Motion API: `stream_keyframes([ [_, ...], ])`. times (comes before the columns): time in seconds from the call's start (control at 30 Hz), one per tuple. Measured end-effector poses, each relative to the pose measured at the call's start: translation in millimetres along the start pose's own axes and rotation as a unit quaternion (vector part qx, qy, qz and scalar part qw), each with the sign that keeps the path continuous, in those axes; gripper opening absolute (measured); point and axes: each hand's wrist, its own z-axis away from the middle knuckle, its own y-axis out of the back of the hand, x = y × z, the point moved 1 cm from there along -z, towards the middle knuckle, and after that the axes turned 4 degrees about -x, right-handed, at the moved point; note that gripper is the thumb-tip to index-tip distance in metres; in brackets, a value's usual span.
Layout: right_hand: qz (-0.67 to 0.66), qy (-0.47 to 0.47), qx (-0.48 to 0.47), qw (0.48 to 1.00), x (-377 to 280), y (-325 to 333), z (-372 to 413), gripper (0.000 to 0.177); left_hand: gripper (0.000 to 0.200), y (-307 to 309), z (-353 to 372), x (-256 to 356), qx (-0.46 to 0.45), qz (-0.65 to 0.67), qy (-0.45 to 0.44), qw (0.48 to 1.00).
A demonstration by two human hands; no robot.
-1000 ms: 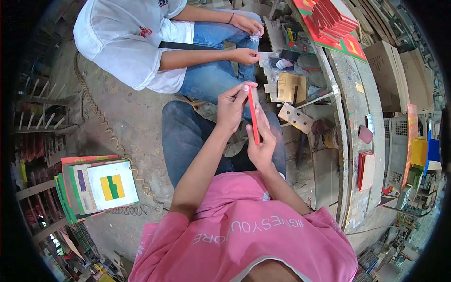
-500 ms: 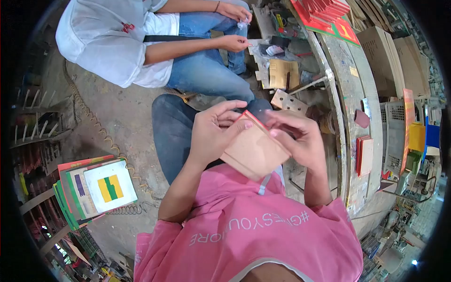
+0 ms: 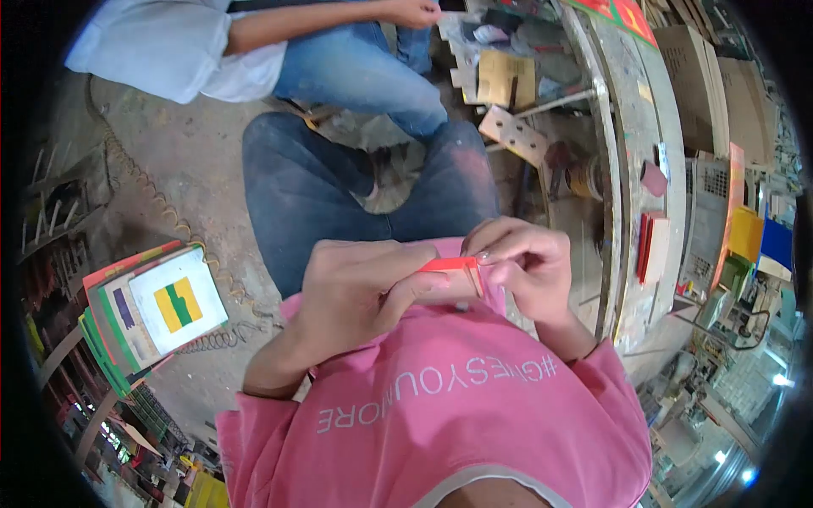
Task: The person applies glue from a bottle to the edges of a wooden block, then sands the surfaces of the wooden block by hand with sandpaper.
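Note:
A small tan board [image 3: 453,288] with a red edge is in my left hand [image 3: 356,292]. The fingers of that hand are closed round it and cover much of its left side. At the board's right corner is my right hand [image 3: 529,267], its thumb and fingertips pinched together. Whatever lies between those fingertips is too small or hidden to make out. The red edge is turned up towards me, in front of the pink shirt [image 3: 440,381].
A person in blue jeans [image 3: 356,76] sits opposite, on the left. Stacked painted boards [image 3: 152,313] stand at the left beside a coiled hose [image 3: 152,190]. A wooden bench [image 3: 631,110] along the right carries small red-edged boards [image 3: 652,245]. Below it lies a perforated block [image 3: 512,135].
My hands have come lower, closer to my shirt. The board has tipped from its broad tan face to its red edge. My view has also shifted, with the other person now higher in it.

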Motion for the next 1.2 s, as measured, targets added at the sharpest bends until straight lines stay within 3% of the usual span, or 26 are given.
stream_keyframes([
  [0.1,-0.117,-0.130,-0.022,0.984,-0.1,2.3,8.4,0.015,0.020,-0.3,3.3,4.3,-0.053,-0.073,-0.077,0.993],
  [0.2,-0.097,-0.165,-0.053,0.980,-6.7,3.3,8.9,0.015,0.021,-4.0,10.1,2.1,-0.062,-0.058,-0.104,0.991],
  [0.57,-0.112,-0.115,-0.114,0.980,-15.0,6.1,0.0,0.015,0.020,3.5,8.3,18.9,-0.070,-0.138,-0.185,0.970],
  [0.77,-0.026,-0.063,-0.091,0.994,-22.3,-2.4,-6.8,0.016,0.026,9.2,-0.9,22.0,-0.033,-0.187,-0.222,0.956],
  [0.93,0.026,0.096,-0.064,0.993,-17.6,-7.5,-10.9,0.021,0.024,11.7,-10.2,33.7,-0.016,-0.268,-0.260,0.927],
  [1.0,0.043,0.120,-0.056,0.990,-16.9,-8.5,-10.9,0.020,0.019,10.2,-14.2,35.2,0.014,-0.277,-0.293,0.915],
  [1.2,0.084,0.181,-0.012,0.980,-21.7,-14.6,-11.4,0.017,0.018,12.5,-13.3,50.0,0.007,-0.310,-0.277,0.909],
])
